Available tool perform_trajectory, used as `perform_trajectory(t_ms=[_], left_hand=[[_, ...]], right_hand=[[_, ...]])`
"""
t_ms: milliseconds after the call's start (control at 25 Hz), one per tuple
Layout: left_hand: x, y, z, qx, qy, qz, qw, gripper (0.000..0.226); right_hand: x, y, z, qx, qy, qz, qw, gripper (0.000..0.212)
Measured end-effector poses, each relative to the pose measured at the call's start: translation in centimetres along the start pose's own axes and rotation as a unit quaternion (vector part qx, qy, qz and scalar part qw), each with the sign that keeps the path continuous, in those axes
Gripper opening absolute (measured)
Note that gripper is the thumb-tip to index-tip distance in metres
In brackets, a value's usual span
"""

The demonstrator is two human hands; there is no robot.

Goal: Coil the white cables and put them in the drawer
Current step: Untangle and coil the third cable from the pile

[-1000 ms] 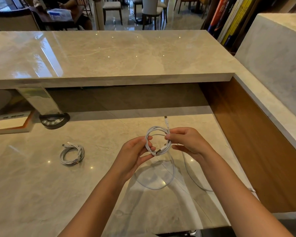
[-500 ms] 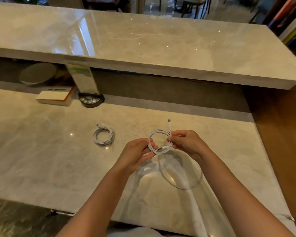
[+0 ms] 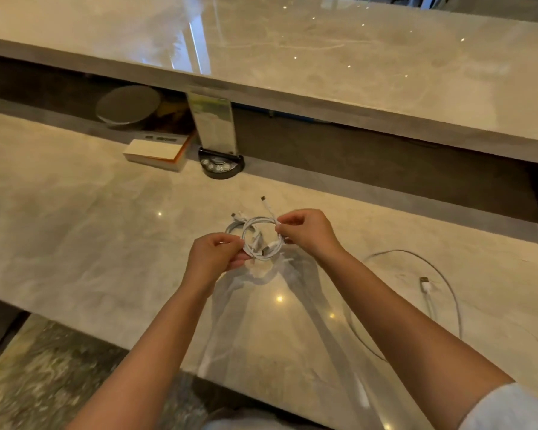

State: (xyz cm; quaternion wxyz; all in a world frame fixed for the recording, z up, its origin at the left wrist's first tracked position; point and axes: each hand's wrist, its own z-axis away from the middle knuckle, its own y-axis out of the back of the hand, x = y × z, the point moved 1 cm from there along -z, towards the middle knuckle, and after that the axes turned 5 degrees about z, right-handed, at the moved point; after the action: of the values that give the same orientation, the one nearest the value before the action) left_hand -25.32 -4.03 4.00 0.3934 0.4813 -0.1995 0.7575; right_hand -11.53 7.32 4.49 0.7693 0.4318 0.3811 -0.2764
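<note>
A small white cable coil (image 3: 276, 243) is pinched from both sides above the marble desk (image 3: 75, 243). My left hand (image 3: 215, 256) grips its left edge and my right hand (image 3: 305, 231) grips its right edge. One plug end (image 3: 263, 199) sticks up from the coil. Just behind it, partly hidden, a second coiled white cable (image 3: 234, 224) lies on the desk. To the right of my right forearm a third white cable (image 3: 448, 293) lies loose and uncoiled, its USB plug (image 3: 424, 280) pointing away from me. No drawer is in view.
A raised marble counter (image 3: 323, 72) overhangs the back of the desk. Under it stand a white-and-orange box (image 3: 156, 153), a round black base with a clear sign holder (image 3: 221, 164) and a round grey disc (image 3: 128, 103). The desk's front edge (image 3: 106, 339) runs at lower left.
The hanging tail of the held cable has been wound into the coil. My hands and the coil now sit right in front of the coiled cable on the desk. The view has swung, showing the loose cable.
</note>
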Motion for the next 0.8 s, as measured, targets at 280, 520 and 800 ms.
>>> perform_trajectory(t_ms=[280, 520, 800], left_hand=[[-1.6, 2.0, -4.4, 0.037, 0.037, -0.032, 0.998, 0.016], [-3.1, 2.2, -5.3, 0.02, 0.036, -0.054, 0.998, 0.018], [-3.2, 2.2, -5.6, 0.013, 0.041, -0.054, 0.998, 0.013]], right_hand=[[-2.1, -4.6, -4.6, -0.015, 0.039, 0.144, 0.989, 0.022], [-0.3, -5.4, -5.2, -0.029, 0.018, 0.134, 0.99, 0.019], [0.6, -5.5, -4.9, -0.025, 0.024, 0.106, 0.994, 0.019]])
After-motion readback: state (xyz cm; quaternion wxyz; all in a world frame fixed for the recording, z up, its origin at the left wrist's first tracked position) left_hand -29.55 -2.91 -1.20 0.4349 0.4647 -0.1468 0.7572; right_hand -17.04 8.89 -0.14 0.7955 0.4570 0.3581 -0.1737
